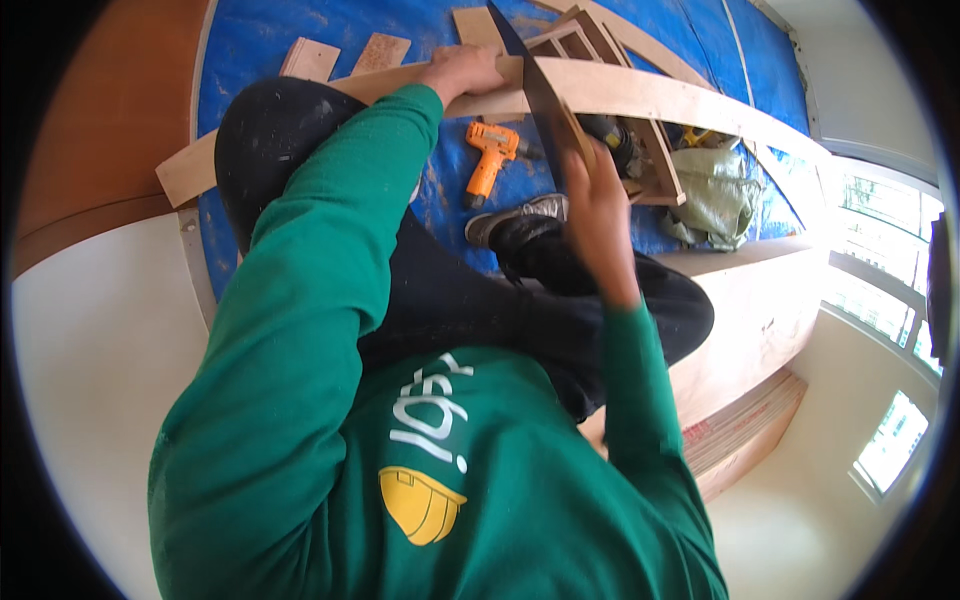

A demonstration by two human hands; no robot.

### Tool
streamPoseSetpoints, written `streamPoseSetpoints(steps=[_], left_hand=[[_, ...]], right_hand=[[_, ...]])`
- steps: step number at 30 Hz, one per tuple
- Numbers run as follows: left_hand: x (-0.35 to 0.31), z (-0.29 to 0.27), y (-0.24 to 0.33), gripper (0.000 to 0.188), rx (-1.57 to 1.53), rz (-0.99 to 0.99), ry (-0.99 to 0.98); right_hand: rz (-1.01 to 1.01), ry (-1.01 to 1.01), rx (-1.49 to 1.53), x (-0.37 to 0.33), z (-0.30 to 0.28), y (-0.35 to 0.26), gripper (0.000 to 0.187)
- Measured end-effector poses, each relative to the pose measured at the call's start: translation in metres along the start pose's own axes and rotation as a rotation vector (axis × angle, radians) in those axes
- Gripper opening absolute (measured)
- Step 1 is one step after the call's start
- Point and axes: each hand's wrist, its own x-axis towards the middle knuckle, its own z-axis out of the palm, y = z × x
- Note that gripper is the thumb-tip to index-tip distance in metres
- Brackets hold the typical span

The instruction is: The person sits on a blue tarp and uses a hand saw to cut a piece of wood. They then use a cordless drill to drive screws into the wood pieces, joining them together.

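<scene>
Handsaw (540, 92) is gripped by its handle in the R hand (598, 215), fingers closed round it; hand is a bit blurred. Long pale wooden plank (650, 95) is clasped by the L hand (465, 72), just L of the blade. Plank is spread crosswise over the upper view, partly hidden by the L knee (280, 130), & is crossed by the blade near mid-length.

Progress, as judged: plank & saw are both positioned, cutting prob. under way. Both sides of plank still look in line, so full separation apparently not reached; kerf depth can't be told, as it's hidden by the blade. Rest of the cut is presumably left.

Nearby, an orange cordless drill (490, 160) is left lying on the blue tarp (250, 50), w/ 2 short wood offcuts (311, 60) (382, 53) placed beyond the plank, upper L.
</scene>
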Motion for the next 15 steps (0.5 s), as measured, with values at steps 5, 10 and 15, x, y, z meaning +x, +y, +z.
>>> streamPoseSetpoints(steps=[5,10,15], left_hand=[[-0.001,0.011,-0.002,0.056,0.009,0.002,0.045],[-0.005,0.007,0.006,0.057,0.025,-0.015,0.033],[-0.021,0.002,0.012,0.059,0.051,0.001,0.128]], right_hand=[[0.239,-0.051,-0.017,-0.162,-0.108,-0.045,0.039],[-0.030,0.018,-0.090,-0.058,-0.034,-0.017,0.035],[-0.075,0.071,-0.040,0.058,0.045,0.020,0.033]])
